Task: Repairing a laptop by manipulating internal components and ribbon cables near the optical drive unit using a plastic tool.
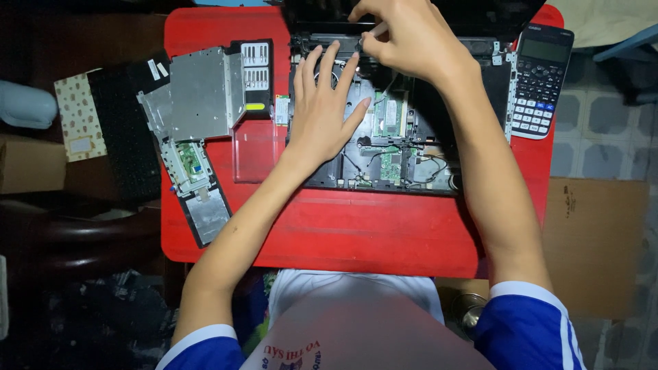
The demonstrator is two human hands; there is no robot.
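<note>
An opened laptop base (pixel 397 154) with green circuit boards and wires exposed lies on a red table (pixel 343 233). My left hand (pixel 322 109) rests flat on the base's upper left part, fingers spread. My right hand (pixel 404 34) is at the base's far edge, fingers closed around a thin light-coloured tool (pixel 378 29) whose tip points down into the chassis; most of the tool is hidden by the fingers.
A removed palm-rest panel with metal plates (pixel 195 130) lies on the table's left side, a black keyboard (pixel 127 130) beside it. A dark calculator (pixel 541 79) sits at the right edge. A cardboard sheet (pixel 596 240) lies on the floor at right.
</note>
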